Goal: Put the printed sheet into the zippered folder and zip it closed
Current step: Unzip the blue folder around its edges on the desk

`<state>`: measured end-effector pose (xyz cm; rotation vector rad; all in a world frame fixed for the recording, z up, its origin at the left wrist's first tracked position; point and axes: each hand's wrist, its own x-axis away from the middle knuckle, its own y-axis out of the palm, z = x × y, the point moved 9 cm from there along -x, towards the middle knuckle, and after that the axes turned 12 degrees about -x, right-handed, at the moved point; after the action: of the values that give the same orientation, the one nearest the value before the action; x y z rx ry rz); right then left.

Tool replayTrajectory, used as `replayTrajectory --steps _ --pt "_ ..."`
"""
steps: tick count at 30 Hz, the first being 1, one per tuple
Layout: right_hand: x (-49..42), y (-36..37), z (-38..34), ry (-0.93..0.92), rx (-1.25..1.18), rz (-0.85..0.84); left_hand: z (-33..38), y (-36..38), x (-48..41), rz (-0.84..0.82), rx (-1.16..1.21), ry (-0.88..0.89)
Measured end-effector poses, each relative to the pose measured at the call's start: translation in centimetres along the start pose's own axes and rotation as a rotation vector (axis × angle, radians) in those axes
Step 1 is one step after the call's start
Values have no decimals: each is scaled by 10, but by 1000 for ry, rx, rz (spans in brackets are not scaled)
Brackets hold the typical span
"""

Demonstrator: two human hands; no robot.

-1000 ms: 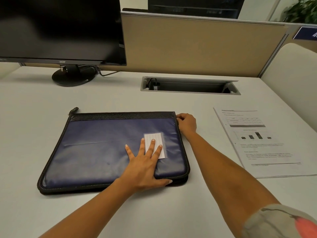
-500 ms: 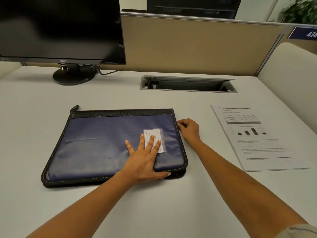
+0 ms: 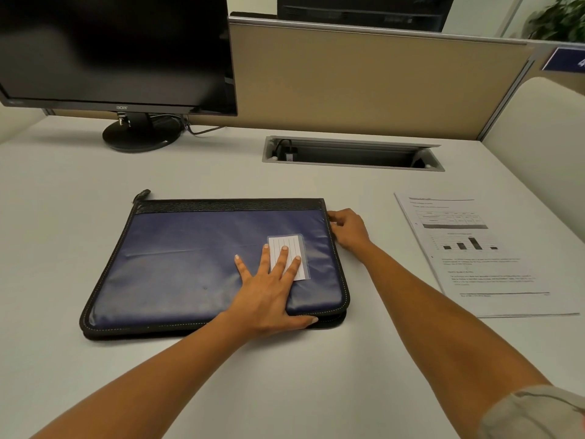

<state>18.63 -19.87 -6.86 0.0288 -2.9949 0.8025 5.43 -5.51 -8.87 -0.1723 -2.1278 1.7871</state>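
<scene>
A dark blue zippered folder (image 3: pixel 190 264) with black trim lies flat on the white desk, a lined label card (image 3: pixel 292 243) in a sleeve on its cover. My left hand (image 3: pixel 269 296) rests flat on the cover's near right part, fingers spread, some over the card. My right hand (image 3: pixel 348 229) is at the folder's right edge just below the far corner, fingertips pinched on the zipper track; the pull itself is hidden under them. The printed sheet (image 3: pixel 484 264), with a table, a bar chart and text, lies on the desk to the right, apart from the folder.
A black monitor (image 3: pixel 110 49) on a round base (image 3: pixel 139 137) stands at the back left. A recessed cable tray (image 3: pixel 351 153) is set in the desk behind the folder. A tan partition (image 3: pixel 364 83) closes the back and a pale panel (image 3: pixel 538 137) the right.
My right hand has slid from the folder's far right corner a little down its right edge toward me. My left hand stays pressed on the cover.
</scene>
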Motion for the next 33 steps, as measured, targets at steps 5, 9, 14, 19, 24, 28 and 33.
replayTrajectory --steps 5,9,14,19,24,28,33 --pt "-5 -1 0 -45 116 25 1 -2 1 16 -1 -3" --pt "-8 -3 1 -44 111 104 0 -3 1 15 -5 -5" --pt "-12 -6 5 5 53 184 1 -3 0 10 -6 -6" --pt "-8 -8 5 -55 22 161 0 -1 -1 13 1 -6" --pt "11 -13 10 -102 9 143 5 0 0 23 -2 -3" --pt "22 -11 13 -109 4 118 0 0 -2 19 8 -15" --pt "47 -15 15 -95 -13 92 0 1 -2 30 5 -11"
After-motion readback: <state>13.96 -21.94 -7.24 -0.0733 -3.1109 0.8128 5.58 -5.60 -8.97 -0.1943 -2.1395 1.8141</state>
